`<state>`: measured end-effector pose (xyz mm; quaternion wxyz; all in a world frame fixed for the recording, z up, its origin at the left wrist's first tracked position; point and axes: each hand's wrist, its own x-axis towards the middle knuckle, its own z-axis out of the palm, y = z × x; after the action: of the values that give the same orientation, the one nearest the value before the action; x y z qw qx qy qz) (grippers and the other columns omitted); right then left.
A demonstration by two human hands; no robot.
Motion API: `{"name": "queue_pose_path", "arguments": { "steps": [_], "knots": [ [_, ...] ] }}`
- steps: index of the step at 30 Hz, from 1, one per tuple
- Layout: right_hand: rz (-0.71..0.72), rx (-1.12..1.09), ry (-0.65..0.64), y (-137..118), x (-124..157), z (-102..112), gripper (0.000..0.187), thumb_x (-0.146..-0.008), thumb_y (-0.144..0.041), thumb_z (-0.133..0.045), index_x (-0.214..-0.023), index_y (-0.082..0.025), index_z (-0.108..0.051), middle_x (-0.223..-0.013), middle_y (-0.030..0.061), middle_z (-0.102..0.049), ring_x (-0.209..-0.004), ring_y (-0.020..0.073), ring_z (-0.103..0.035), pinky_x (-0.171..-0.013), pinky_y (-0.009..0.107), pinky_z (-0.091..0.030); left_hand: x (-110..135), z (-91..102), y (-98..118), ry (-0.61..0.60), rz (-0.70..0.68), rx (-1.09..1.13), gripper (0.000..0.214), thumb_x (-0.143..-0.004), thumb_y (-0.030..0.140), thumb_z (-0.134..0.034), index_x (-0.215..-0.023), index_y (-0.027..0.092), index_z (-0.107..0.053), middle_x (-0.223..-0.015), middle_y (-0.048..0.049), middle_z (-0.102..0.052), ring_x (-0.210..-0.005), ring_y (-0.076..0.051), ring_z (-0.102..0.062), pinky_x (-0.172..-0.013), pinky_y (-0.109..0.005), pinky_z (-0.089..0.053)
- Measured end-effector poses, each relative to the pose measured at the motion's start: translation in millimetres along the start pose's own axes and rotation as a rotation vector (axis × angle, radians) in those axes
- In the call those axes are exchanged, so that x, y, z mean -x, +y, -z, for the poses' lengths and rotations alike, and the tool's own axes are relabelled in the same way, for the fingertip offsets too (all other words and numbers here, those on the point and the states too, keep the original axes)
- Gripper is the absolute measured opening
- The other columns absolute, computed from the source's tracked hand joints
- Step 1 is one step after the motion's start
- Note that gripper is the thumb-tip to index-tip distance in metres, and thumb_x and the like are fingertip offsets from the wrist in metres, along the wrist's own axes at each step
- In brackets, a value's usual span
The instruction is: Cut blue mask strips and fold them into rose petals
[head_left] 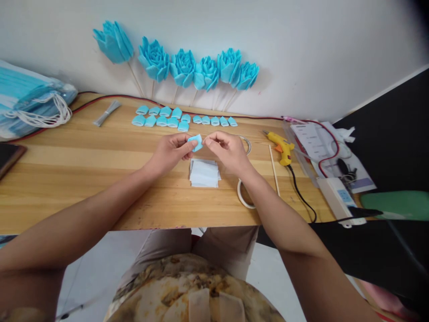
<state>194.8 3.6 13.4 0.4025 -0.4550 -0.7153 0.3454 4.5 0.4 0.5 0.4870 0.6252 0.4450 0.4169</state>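
My left hand (169, 151) pinches a small folded blue piece (196, 142) above the wooden table (83, 170). My right hand (226, 150) meets it from the right, its fingertips closed at the piece's edge. Directly under both hands lies a stack of white-blue cut squares (203, 173). Beyond them, two rows of several folded blue petals (174, 118) are laid out. Several blue fabric roses on sticks (182, 67) lean against the wall.
A yellow glue gun (283, 146) lies at the right with a wooden skewer (274, 169) beside it. Two tape rolls (242, 194) sit near my right wrist. A power strip (338, 197), papers and cables fill the right end. A pack of face masks (30, 103) lies far left, wire ties (106, 112) nearby.
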Motion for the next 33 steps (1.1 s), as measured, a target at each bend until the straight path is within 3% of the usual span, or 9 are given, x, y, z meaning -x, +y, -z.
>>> {"name": "queue_pose_path", "arguments": {
  "steps": [19,24,28,33],
  "knots": [
    [0.017,0.032,0.011,3.2,-0.9,-2.5,0.013,-0.081,-0.031,-0.063,-0.075,-0.019,-0.063,-0.069,-0.0017,-0.062,-0.060,0.0099,-0.048,-0.057,0.025,-0.037,-1.0,-1.1,-2.3,-0.068,-0.018,0.006,0.040,-0.079,0.056,-0.068,-0.069,0.018,-0.061,-0.059,0.0012,-0.060,-0.055,-0.010,-0.053,-0.057,-0.023,-0.046],
    [0.015,-0.100,0.038,6.8,-2.6,-0.1,0.019,-0.085,-0.038,-0.062,-0.089,-0.020,-0.065,-0.081,-0.0003,-0.064,-0.070,0.0111,-0.053,-0.065,0.026,-0.042,-1.0,-0.7,-1.9,-0.046,-0.024,0.019,0.039,-0.079,0.054,-0.069,-0.066,0.018,-0.060,-0.059,0.0013,-0.059,-0.055,-0.010,-0.052,-0.057,-0.023,-0.044],
    [-0.034,-0.144,-0.053,7.7,-2.8,0.9,0.029,-0.089,-0.048,-0.059,-0.088,-0.020,-0.066,-0.080,0.0000,-0.062,-0.072,0.0119,-0.053,-0.068,0.027,-0.043,-0.5,-0.6,-3.1,-0.029,-0.010,0.034,0.037,-0.080,0.052,-0.069,-0.068,0.018,-0.061,-0.059,0.0014,-0.060,-0.055,-0.010,-0.052,-0.057,-0.023,-0.044],
    [-0.052,-0.144,-0.087,8.4,-1.2,-2.4,0.023,-0.083,-0.042,-0.065,-0.078,-0.019,-0.061,-0.072,-0.0024,-0.058,-0.065,0.0105,-0.049,-0.063,0.026,-0.039,0.3,-1.6,-2.7,-0.044,-0.007,0.027,0.036,-0.080,0.052,-0.069,-0.068,0.019,-0.061,-0.059,0.0020,-0.059,-0.056,-0.011,-0.053,-0.059,-0.024,-0.045]
  ]
}}
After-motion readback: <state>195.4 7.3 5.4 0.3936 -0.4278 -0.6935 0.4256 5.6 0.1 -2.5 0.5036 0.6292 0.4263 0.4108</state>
